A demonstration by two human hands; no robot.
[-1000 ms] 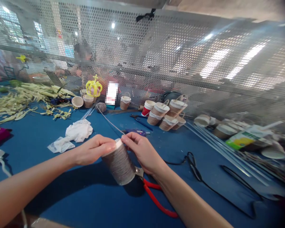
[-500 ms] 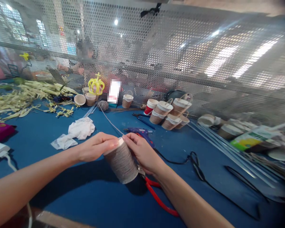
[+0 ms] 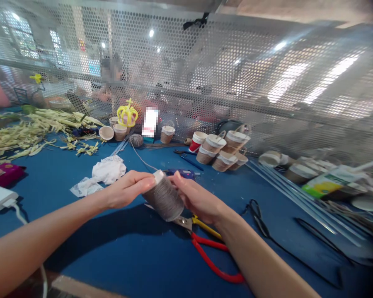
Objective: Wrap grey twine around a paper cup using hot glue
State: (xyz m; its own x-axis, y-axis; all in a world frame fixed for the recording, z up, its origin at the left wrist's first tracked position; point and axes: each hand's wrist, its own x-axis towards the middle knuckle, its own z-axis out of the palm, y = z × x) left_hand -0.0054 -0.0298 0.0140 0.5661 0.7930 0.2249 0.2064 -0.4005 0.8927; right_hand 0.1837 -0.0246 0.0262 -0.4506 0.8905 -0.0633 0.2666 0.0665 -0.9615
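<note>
A paper cup wrapped in grey yarn (image 3: pixel 165 198) is tilted in the air over the blue table, its white rim toward the upper left. My left hand (image 3: pixel 129 188) pinches it at the rim, thumb on top. On the other side my right hand (image 3: pixel 194 194) curls around the cup with its thumb raised; its fingertips are partly hidden behind the cup. A strand of yarn runs from the cup's rim back to a grey yarn ball (image 3: pixel 136 140). Below lie red-handled scissors (image 3: pixel 209 258) and a yellow-handled tool (image 3: pixel 207 227), both partly covered by my right arm.
A blue glue gun (image 3: pixel 183 173) lies behind my right hand. Twine-wrapped cups (image 3: pixel 214 142) stand stacked at the back, near a perforated metal screen (image 3: pixel 174 62). A crumpled white cloth (image 3: pixel 109 169), pale husks (image 3: pixel 46 124) and a white charger (image 3: pixel 1 198) lie to the left; clear rods (image 3: pixel 298 203) lie right.
The cup has moved slightly up and right and turned. My right hand has slid from the rim to the cup's side, thumb now lifted. More of the scissors shows.
</note>
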